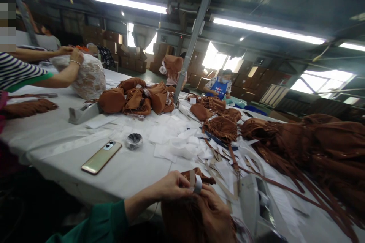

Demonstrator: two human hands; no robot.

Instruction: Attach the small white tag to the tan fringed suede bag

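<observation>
While a pale strip [198, 184] is pinched by the left hand [173, 186] and right hand [215, 209], a brown bag [177, 218] is seen beneath, a phone [102, 157] laid on the table [139, 169].

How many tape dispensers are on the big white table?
2: one tape dispenser beside the brown bags on the left, and another dispenser near the person's right hand. More could be hidden behind the bags.
</observation>
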